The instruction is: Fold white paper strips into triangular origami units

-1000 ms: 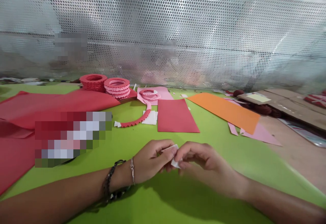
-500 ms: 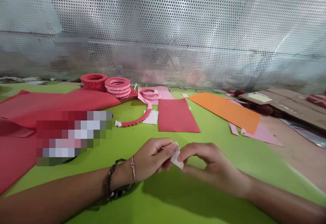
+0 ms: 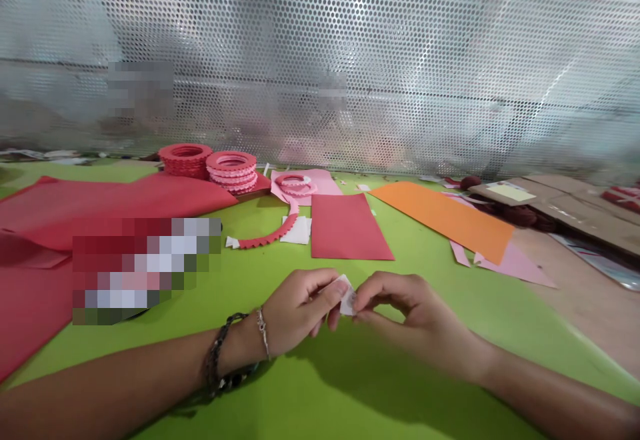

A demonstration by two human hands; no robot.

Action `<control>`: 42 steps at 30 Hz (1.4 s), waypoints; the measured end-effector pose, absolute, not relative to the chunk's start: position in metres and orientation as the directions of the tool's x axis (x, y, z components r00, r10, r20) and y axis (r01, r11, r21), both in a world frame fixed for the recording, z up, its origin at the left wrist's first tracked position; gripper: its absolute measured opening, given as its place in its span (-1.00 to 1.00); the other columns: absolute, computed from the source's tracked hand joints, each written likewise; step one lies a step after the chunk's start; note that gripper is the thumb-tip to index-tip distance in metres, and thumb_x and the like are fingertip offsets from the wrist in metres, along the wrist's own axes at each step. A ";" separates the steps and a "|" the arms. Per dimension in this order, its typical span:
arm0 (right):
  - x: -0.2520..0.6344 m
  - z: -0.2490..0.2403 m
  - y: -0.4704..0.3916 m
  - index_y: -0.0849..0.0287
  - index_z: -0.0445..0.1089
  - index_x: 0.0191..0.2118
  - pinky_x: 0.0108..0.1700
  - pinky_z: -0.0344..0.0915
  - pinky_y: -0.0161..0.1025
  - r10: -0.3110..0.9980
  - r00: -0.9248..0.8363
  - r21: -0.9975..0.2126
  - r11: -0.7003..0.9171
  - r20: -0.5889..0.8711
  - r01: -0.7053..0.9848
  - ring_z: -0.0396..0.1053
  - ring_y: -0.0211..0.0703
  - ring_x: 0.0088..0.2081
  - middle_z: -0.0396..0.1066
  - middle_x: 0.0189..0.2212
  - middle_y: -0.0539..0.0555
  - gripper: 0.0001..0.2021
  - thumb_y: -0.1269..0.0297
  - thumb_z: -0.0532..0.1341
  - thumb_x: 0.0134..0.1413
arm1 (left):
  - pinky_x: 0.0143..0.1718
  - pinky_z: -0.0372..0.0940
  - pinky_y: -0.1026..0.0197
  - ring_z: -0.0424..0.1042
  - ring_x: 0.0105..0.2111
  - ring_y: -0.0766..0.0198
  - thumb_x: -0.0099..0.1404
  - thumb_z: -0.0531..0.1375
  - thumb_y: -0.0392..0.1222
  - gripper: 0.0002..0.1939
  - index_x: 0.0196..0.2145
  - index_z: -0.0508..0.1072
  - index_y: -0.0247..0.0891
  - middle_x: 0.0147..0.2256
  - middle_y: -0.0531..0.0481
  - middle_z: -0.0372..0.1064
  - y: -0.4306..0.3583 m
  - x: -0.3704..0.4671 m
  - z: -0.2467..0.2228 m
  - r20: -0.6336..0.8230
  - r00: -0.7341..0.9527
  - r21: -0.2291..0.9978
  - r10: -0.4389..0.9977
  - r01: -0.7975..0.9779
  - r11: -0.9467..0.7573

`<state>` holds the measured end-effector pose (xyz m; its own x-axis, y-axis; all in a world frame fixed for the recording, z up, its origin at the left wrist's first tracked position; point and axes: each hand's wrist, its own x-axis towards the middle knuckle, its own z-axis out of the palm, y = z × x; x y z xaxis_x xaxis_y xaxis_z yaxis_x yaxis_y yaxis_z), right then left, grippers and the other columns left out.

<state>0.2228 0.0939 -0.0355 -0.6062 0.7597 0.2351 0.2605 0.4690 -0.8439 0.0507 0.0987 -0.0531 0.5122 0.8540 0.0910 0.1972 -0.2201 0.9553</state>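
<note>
A small piece of white paper [image 3: 347, 301] is pinched between the thumb and fingers of my left hand [image 3: 300, 310], above the green table. Closed in a pinch, my right hand [image 3: 413, 317] has its thumb and fingertips at the right edge of the same white piece. Beyond the hands lies a red sheet [image 3: 349, 227]. Left of it is a curved red and pink strip [image 3: 267, 237] with a zigzag edge and a white end, beside a small stack of white paper [image 3: 297, 230].
Two stacks of rings, one red [image 3: 185, 160] and one pink and red [image 3: 231, 173], stand at the back left. Large red sheets [image 3: 100, 207] cover the left side. An orange sheet [image 3: 445, 220] and brown cardboard [image 3: 565, 207] lie right. A perforated metal panel [image 3: 310, 60] rises behind.
My right thumb and fingertips have drawn together onto the white piece's right edge. The piece has tilted and its lower end has shifted up. My left hand is almost still.
</note>
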 end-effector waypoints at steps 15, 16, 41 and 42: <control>0.231 -0.026 0.092 0.23 0.30 -0.30 -0.41 0.31 -0.32 0.254 -0.814 -0.013 0.957 0.522 0.291 0.35 -0.23 -0.42 0.39 -0.48 0.11 -0.84 0.47 -0.01 0.10 | -0.74 0.00 0.47 0.00 -0.82 0.54 0.22 -0.02 -0.03 -0.67 -0.57 0.20 -0.31 -0.81 0.21 0.13 0.105 0.048 -0.054 -0.032 0.648 0.999 0.761 0.048 0.002; 0.231 -0.024 0.091 0.23 0.30 -0.29 -0.40 0.32 -0.29 0.180 -0.836 0.091 0.960 0.519 0.264 0.36 -0.20 -0.41 0.40 -0.49 0.12 -0.81 0.48 -0.05 0.11 | -0.74 0.00 0.47 0.01 -0.82 0.54 0.22 -0.02 -0.02 -0.67 -0.56 0.21 -0.31 -0.80 0.21 0.14 0.105 0.048 -0.054 -0.043 0.662 0.999 0.748 0.033 0.028; 0.221 -0.036 0.087 0.19 0.23 -0.45 -0.56 0.21 -0.46 0.761 -0.516 -0.703 0.610 0.393 0.366 0.23 -0.38 -0.58 0.26 -0.62 -0.07 -0.94 0.47 0.08 -0.04 | -0.78 0.02 0.49 0.15 -0.77 0.50 0.27 -0.09 -0.09 -0.67 -0.45 0.31 -0.36 -0.57 -0.05 0.42 0.097 0.049 -0.053 0.042 0.657 0.953 0.753 0.200 -0.227; 0.221 -0.036 0.088 0.19 0.22 -0.46 -0.57 0.20 -0.46 0.765 -0.510 -0.702 0.609 0.394 0.370 0.21 -0.38 -0.59 0.24 -0.63 -0.08 -0.93 0.47 0.08 -0.04 | -0.77 0.03 0.49 0.15 -0.76 0.51 0.27 -0.09 -0.10 -0.67 -0.45 0.32 -0.36 -0.56 -0.05 0.43 0.096 0.049 -0.053 0.042 0.665 0.952 0.746 0.200 -0.232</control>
